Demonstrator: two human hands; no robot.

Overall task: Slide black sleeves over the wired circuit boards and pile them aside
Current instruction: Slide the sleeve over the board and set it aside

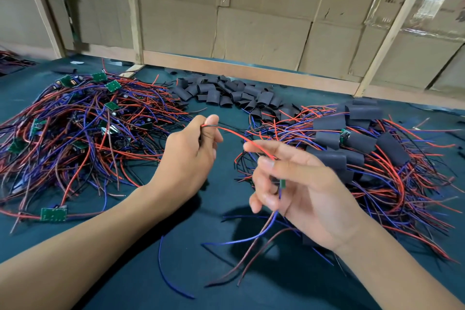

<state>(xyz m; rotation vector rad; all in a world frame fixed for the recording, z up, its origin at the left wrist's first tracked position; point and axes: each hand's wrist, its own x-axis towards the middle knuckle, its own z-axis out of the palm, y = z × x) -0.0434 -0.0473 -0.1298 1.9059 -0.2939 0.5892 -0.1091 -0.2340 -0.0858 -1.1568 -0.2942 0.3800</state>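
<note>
My left hand (191,151) pinches the ends of a red wire (239,136) and a black wire between thumb and fingers. That red wire runs to my right hand (297,184), which holds a small green circuit board (282,183) with its wires between thumb and fingers; blue and brown wires hang down below it. A pile of bare green boards with red and blue wires (83,128) lies at the left. Loose black sleeves (226,94) are heaped at the back centre. Sleeved boards (357,141) are piled at the right.
Everything lies on a dark green mat (191,246). One bare board (54,214) lies apart near the left front. A wooden frame and cardboard wall (251,33) close off the back. Loose wires trail across the front centre.
</note>
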